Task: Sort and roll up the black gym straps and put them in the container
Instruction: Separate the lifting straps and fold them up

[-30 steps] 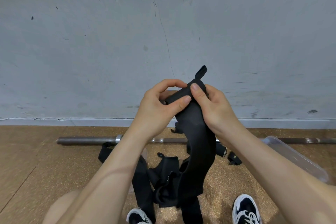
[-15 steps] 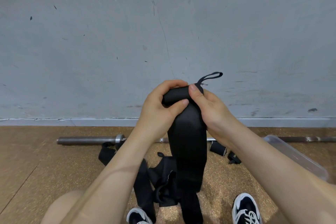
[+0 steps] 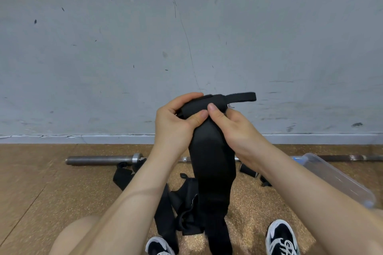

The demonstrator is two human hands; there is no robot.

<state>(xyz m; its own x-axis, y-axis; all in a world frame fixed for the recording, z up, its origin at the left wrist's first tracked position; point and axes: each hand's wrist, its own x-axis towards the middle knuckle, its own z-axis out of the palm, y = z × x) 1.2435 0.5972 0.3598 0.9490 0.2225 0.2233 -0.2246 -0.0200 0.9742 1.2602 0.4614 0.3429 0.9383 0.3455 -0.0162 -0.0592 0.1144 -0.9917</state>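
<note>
A wide black gym strap (image 3: 213, 163) hangs in front of me, its top end wound into a small roll with a loop tab sticking out to the right. My left hand (image 3: 174, 126) grips the roll from the left, thumb pressed on its front. My right hand (image 3: 232, 128) grips it from the right, thumb on top. The strap's loose tail drops to the floor between my shoes. Several more black straps (image 3: 182, 203) lie in a tangle on the floor below. The clear plastic container (image 3: 335, 178) sits on the floor at the right, partly behind my right forearm.
A steel barbell (image 3: 101, 160) lies along the base of the grey wall. Two small rolled black straps (image 3: 248, 170) rest on the cork floor near the bar. My black-and-white shoes (image 3: 281, 238) are at the bottom edge, my knee at bottom left.
The roll at the strap's top has grown thicker as both hands wound it. The loop tab swung from pointing up to sticking out sideways to the right.
</note>
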